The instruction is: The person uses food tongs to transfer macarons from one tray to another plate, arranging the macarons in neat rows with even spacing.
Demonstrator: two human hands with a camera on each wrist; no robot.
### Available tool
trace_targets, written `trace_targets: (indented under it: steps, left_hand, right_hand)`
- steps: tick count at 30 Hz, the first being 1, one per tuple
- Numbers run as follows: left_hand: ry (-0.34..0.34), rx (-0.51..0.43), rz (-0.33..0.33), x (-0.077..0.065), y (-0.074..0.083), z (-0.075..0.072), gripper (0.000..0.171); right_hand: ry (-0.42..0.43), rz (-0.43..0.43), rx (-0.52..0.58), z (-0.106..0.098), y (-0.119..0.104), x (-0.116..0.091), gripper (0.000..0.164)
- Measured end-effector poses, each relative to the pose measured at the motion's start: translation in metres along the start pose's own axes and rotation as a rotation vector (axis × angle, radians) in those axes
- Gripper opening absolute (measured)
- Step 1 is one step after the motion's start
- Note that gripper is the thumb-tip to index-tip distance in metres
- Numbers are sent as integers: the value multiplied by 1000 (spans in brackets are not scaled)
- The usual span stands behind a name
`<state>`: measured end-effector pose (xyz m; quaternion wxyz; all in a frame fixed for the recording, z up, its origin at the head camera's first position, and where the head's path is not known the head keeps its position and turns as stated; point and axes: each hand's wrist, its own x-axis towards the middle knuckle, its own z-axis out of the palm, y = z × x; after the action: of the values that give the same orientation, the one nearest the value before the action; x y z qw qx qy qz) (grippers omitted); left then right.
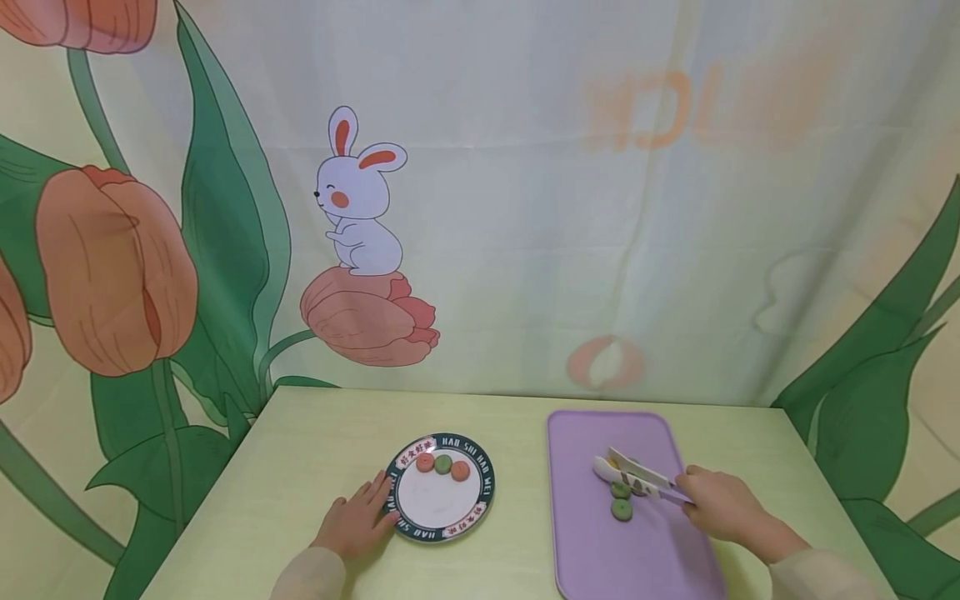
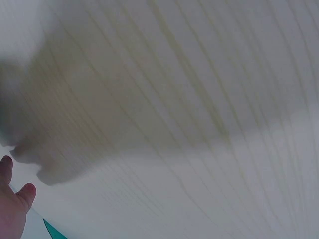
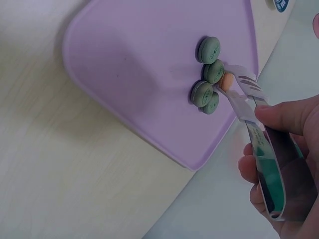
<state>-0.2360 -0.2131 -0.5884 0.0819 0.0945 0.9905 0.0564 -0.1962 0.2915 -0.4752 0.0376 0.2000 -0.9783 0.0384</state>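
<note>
My right hand (image 1: 722, 502) grips a pair of tongs (image 3: 269, 164) with white tips, over the purple tray (image 1: 592, 550). Between the tips in the right wrist view shows a small orange piece (image 3: 227, 81), partly hidden; whether it is pinched I cannot tell. Several green macarons (image 3: 209, 50) lie clustered beside the tips on the tray. My left hand (image 1: 357, 518) rests at the left rim of a round plate (image 1: 442, 534), fingers extended. On that plate, near its far side, sit a green macaron (image 1: 443, 464) and two pinkish-orange macarons (image 1: 460, 472) in a row.
Plate and tray stand apart on a pale wood-grain table (image 1: 262, 467), the plate left of the tray. Behind the table's far edge hangs a curtain (image 1: 510, 250) printed with a rabbit and tulips. The left wrist view shows mostly shaded tabletop (image 2: 164, 174).
</note>
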Motion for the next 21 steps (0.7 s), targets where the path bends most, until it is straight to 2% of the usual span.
trace_targets:
  steps: [21]
  left_hand:
    - [-10, 3, 2, -1, 1, -2, 66]
  right_hand:
    - [26, -25, -16, -11, -1, 2, 13]
